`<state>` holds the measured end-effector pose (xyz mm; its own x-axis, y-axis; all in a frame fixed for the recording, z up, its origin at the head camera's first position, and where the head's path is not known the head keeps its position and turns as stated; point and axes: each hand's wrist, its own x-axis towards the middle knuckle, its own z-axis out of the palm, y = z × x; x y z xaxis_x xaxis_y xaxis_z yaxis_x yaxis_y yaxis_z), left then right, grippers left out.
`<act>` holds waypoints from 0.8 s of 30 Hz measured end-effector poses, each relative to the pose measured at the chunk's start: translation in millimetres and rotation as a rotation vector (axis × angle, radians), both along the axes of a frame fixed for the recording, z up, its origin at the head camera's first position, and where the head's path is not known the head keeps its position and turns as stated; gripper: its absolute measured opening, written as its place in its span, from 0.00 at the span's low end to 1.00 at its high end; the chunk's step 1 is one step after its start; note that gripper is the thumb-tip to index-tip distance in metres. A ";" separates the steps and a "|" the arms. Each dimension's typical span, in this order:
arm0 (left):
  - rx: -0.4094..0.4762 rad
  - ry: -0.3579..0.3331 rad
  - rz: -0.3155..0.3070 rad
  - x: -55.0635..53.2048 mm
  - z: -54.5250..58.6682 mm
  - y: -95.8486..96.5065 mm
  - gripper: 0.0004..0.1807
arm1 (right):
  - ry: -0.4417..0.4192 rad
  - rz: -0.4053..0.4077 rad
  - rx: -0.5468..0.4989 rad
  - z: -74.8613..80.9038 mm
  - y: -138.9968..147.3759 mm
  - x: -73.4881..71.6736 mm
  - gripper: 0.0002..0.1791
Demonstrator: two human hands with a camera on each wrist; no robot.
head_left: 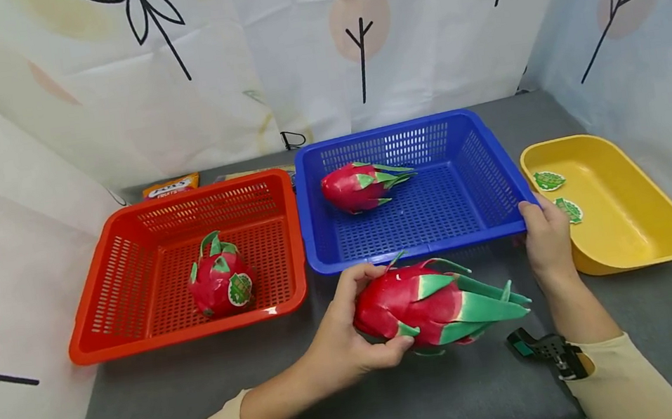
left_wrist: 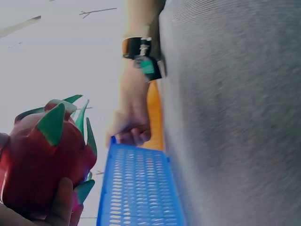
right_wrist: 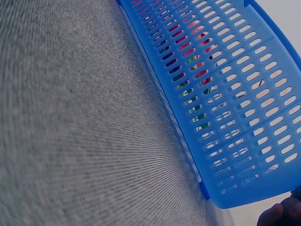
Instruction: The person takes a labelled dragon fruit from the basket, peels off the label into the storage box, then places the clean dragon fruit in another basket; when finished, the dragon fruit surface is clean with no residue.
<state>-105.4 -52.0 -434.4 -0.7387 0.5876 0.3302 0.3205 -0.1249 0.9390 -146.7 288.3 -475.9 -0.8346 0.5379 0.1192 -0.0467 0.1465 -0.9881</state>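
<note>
The left hand [head_left: 345, 341] grips a dragon fruit [head_left: 440, 302] above the worktop [head_left: 174, 386], on the near side of the blue basket [head_left: 437, 203], whose near right corner the right hand [head_left: 549, 238] pinches, beside the yellow basin [head_left: 630, 213].

There are three dragon fruits [head_left: 352, 189], one inside the one blue basket [head_left: 455, 197], one in front of it and one left of it in one red basket [head_left: 158, 289], plus one yellow bin [head_left: 624, 221] right of it and three green stickers [head_left: 568, 210].
</note>
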 end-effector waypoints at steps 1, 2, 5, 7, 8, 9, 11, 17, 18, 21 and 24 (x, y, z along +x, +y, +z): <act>0.011 -0.007 0.001 0.2 3.3 -0.9 0.40 | 0.002 0.002 -0.003 0.3 0.2 0.3 0.17; 0.020 -0.013 0.005 0.4 6.8 -1.9 0.40 | 0.007 0.004 -0.011 0.5 0.4 0.3 0.17; 0.049 -0.030 0.014 -0.4 17.8 -4.0 0.41 | 0.023 0.012 -0.025 1.3 0.7 0.4 0.17; 0.060 -0.044 0.026 -1.9 25.9 -5.0 0.41 | 0.031 0.016 -0.034 1.4 1.1 0.6 0.17; 0.067 -0.047 0.035 -3.2 29.6 -5.2 0.42 | 0.033 0.017 -0.038 1.5 1.4 0.8 0.17; 0.072 -0.044 0.045 -5.0 33.1 -5.3 0.42 | 0.036 0.019 -0.053 1.6 1.6 1.3 0.17; 0.072 -0.035 0.072 -9.3 39.8 -5.5 0.43 | 0.035 0.025 -0.094 2.0 2.0 2.4 0.17; 0.048 0.037 0.200 -28.7 52.8 -5.7 0.43 | -0.011 0.019 -0.056 2.3 2.3 3.6 0.17; 0.043 0.044 0.218 -32.6 53.9 -5.7 0.43 | -0.019 0.017 -0.039 2.4 2.0 3.7 0.18; 0.029 0.051 0.262 -44.3 54.4 -5.2 0.41 | -0.033 0.024 -0.031 3.1 1.2 4.6 0.18; 0.010 0.041 0.301 -55.1 52.9 -4.1 0.41 | -0.035 0.035 -0.025 4.1 0.2 4.8 0.18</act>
<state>-160.4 -56.1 -381.5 -0.8652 0.3405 0.3680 0.3818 -0.0281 0.9238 -141.9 288.5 -471.8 -0.8562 0.5110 0.0762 -0.0162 0.1207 -0.9926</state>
